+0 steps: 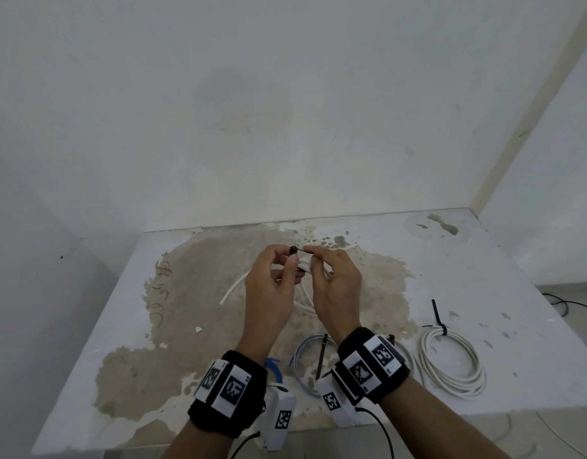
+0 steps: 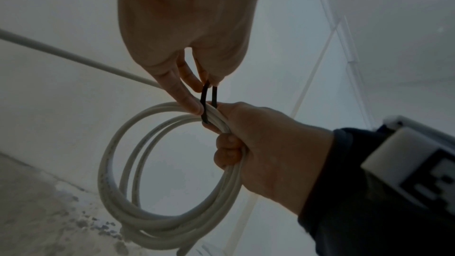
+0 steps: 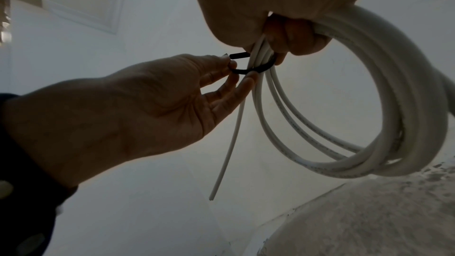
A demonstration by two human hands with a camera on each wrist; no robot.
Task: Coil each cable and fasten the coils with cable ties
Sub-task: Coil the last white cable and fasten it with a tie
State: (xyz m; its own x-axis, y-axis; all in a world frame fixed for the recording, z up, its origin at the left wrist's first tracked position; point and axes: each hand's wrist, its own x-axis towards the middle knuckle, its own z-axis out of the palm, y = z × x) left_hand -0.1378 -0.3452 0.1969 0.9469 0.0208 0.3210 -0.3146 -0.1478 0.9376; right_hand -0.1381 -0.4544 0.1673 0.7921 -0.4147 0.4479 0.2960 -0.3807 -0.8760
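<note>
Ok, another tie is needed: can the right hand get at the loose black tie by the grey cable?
Probably not yet. Nothing covers the loose tie, but the right hand grips the white coil while the left hand pinches its tie.

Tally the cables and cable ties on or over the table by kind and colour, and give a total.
White cables: 2, one held, one tied
Grey cable: 1
Blue cable: 1, partly hidden
Black cable ties: 3, one held, one on the tied coil, one on the grey cable
Total: 7
</note>
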